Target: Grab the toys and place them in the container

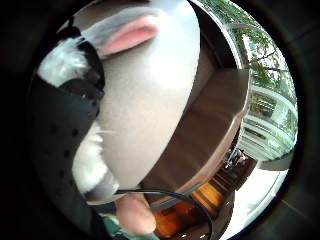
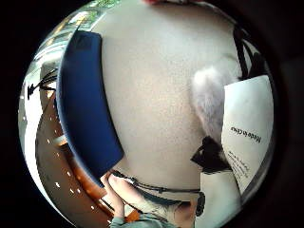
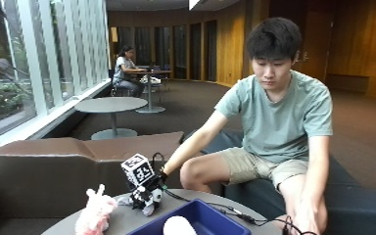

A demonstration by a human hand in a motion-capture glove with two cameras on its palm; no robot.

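One grey-and-white plush rabbit [image 3: 146,198] is being gripped by the gloved right hand [image 3: 154,182] at lower centre — seemingly lifting toward the blue container [image 3: 204,220], while a pink plush [image 3: 95,213] is waiting lower left.

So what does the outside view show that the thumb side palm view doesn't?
Only the outside view shows the pink plush bunny standing on the table, a white toy already lying in the blue container, and the person seated behind, reaching in.

Only the thumb side palm view shows the paper tag hanging from the grey and white plush toy.

Both show the round grey table, the blue container, and that grey and white plush toy gripped by the gloved right hand.
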